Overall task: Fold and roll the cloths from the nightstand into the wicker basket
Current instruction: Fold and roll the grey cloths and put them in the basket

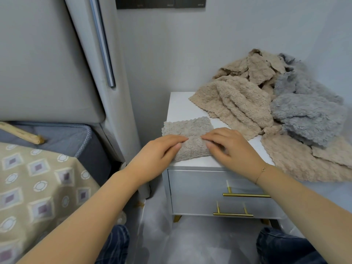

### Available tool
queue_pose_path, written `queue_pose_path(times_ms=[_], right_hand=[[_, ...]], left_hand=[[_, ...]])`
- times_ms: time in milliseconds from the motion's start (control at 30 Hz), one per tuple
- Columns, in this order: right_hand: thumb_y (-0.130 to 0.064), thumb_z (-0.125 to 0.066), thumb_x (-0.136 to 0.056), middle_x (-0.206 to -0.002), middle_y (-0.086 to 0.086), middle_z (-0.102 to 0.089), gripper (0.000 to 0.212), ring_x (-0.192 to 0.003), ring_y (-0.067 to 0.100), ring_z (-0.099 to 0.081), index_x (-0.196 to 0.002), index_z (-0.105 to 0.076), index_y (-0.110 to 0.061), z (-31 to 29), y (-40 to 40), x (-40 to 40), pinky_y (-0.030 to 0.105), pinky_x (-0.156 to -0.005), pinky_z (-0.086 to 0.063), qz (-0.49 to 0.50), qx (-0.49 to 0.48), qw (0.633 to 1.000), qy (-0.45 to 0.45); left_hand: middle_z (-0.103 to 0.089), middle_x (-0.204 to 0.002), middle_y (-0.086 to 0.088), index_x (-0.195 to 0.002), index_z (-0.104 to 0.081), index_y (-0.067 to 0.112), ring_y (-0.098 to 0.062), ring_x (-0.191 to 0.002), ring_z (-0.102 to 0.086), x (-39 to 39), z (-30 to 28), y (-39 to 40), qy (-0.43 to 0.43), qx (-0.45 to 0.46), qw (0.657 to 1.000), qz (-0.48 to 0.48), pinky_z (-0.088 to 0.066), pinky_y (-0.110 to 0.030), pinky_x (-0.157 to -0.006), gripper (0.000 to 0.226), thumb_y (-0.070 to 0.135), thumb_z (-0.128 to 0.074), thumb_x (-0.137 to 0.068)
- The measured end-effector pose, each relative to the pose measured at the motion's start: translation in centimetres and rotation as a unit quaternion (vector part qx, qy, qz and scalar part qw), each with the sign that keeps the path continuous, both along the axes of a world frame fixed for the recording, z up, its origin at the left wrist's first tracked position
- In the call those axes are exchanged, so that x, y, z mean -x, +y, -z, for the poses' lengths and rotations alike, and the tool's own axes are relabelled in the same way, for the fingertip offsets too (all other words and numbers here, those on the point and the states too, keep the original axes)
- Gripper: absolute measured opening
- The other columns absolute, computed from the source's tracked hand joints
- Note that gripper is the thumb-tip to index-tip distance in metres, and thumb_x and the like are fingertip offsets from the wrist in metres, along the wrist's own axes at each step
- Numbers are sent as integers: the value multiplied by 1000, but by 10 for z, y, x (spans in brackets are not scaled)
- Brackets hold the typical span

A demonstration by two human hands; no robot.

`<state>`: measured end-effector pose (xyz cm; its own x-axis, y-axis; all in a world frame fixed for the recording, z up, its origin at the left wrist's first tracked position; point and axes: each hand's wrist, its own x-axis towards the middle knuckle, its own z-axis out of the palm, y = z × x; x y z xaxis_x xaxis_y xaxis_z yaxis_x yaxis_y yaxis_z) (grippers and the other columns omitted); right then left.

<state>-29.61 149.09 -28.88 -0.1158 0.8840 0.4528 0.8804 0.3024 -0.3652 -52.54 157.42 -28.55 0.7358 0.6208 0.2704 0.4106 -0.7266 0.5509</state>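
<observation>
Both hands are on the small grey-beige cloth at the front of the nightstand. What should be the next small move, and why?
Probably roll the cloth's near edge away from the body, toward the wall. The folded cloth already lies as a narrow strip on the nightstand, and the left hand and right hand pinch a raised ridge near its middle. The pile of loose cloths waits behind. The basket is not in view.

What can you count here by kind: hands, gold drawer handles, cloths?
Hands: 2, left hand and right hand
Gold drawer handles: 2
Cloth under the hands: 1
Piled cloths, beige and grey: too tangled to count
Total counted: 5
</observation>
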Motion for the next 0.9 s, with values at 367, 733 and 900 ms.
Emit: queue_pose_path(times_ms=[367,733,900], right_hand=[[-59,-66,-77,-133,-9,-51,71,-120,8,-42,-137,-48,-26,4,-18,-4,24,-101,-33,-29,79,996,-32],[-44,-75,-76,-107,-23,-57,39,-103,0,-53,-107,-54,-33,-8,-34,1,14,-89,-40,7,113,991,75],[-37,-74,-78,-108,-18,-57,29,-96,9,-54,-101,-57,-34,-18,-30,1,8,-77,-39,14,167,970,178]], left_hand=[[-51,-113,14,-141,-42,40,-4,-106,-44,8,13,-5,74,-148,986,-15,-21,-23,-91,71,59,-67,-77],[-60,-96,20,-107,-62,25,-3,-92,-49,18,-3,-27,-12,-58,997,-53,-40,-21,-91,37,43,-76,-78],[-52,-108,7,-109,-63,19,-3,-94,-53,12,-5,-20,-32,109,990,-81,-39,-9,-79,39,35,-78,-77]])
